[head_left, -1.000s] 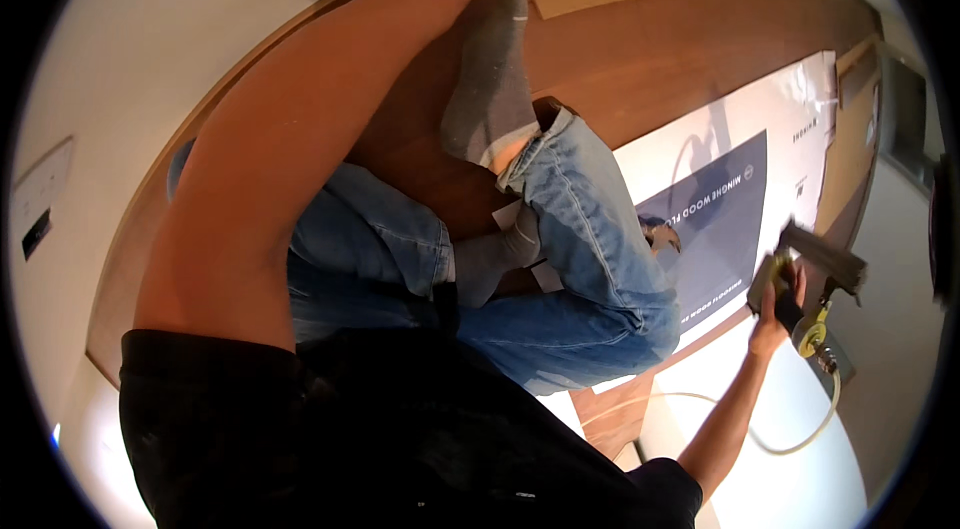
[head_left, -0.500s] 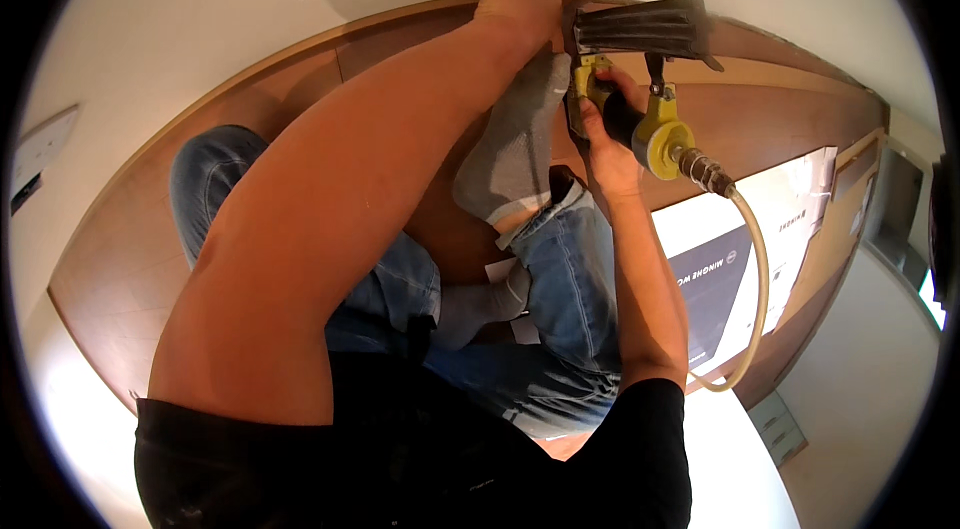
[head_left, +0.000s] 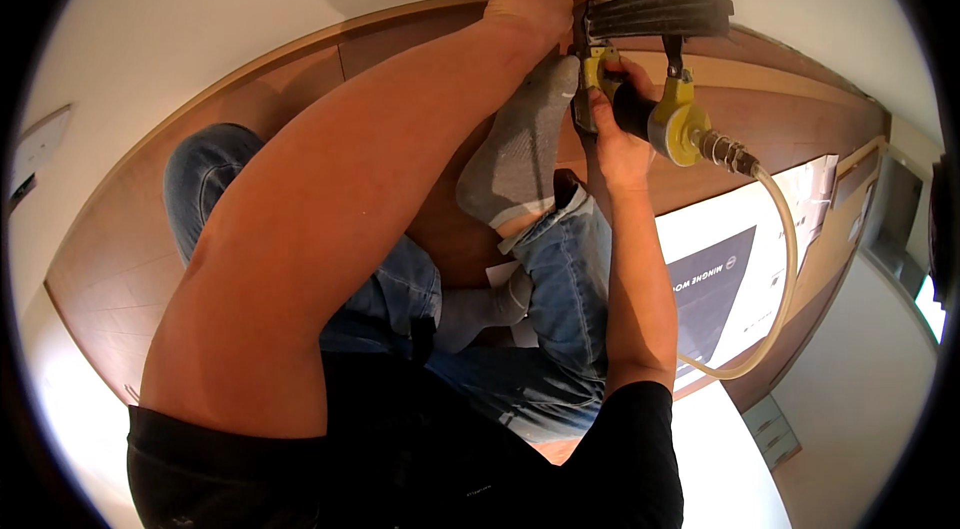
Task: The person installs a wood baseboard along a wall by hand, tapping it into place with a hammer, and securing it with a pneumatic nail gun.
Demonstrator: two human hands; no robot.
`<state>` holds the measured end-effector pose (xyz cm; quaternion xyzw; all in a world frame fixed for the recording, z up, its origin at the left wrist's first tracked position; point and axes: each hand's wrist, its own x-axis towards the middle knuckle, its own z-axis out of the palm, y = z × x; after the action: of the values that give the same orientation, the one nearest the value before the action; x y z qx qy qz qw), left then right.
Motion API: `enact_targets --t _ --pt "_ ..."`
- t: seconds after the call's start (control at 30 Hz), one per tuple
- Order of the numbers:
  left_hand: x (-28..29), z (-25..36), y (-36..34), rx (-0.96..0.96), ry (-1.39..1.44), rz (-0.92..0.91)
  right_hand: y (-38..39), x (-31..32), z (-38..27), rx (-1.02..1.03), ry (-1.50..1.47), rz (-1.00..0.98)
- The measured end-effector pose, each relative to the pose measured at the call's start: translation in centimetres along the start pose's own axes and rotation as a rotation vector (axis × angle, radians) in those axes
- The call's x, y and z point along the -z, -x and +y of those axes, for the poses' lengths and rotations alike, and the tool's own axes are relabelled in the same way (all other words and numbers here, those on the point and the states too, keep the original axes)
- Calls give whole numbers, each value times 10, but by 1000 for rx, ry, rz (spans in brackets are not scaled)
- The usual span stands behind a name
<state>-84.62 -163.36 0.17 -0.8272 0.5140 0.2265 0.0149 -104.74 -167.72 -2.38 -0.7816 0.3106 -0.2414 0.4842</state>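
My right hand (head_left: 622, 134) is closed round an air nail gun (head_left: 680, 129) with a yellow body, a dark grip and a long black magazine. Its nose end lies near the wall, just right of my left hand (head_left: 530, 9). That left hand is folded over the wooden trim strip (head_left: 400, 21) along the foot of the wall, its fingertips mostly hidden. From the nail gun's metal coupling a pale air hose (head_left: 790, 259) curves down to the right. My grey-socked foot (head_left: 515, 154) rests between my hands, close to the tool.
I sit on brown wooden flooring (head_left: 110, 259) facing a white wall (head_left: 200, 9). A white and dark printed carton (head_left: 735, 259) lies to the right under the hose. Beyond it is a doorway (head_left: 895, 194). A wall plate (head_left: 40, 149) is at the far left.
The nail gun and my right hand have shifted slightly right, and the magazine has tilted up at its right end. My left hand has slid a little to the right along the trim.
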Motion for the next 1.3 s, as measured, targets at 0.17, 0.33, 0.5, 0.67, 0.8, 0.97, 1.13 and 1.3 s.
enact_targets --t 0.17,0.33,0.5,0.67,0.8,0.97,1.13,1.3 --pt "-8 0 -1 12 -29 25 1 1 0 -26 -7 -7" --pt "10 3 5 10 27 -77 1 1 2 -4 11 19" --pt "10 3 6 -19 -95 -19 6 4 2 -40 -149 18" --pt "4 1 2 -22 -136 -10 0 1 7 10 -133 4" --pt "9 4 4 -16 -34 -74 1 -1 10 0 -156 39" --pt "-4 -1 -1 29 -36 26 0 -1 4 32 -35 12" --pt "-2 -3 -5 6 176 -44 2 -4 6 -45 -96 43" --pt "-42 6 -27 9 81 57 34 14 0 -64 -85 143"
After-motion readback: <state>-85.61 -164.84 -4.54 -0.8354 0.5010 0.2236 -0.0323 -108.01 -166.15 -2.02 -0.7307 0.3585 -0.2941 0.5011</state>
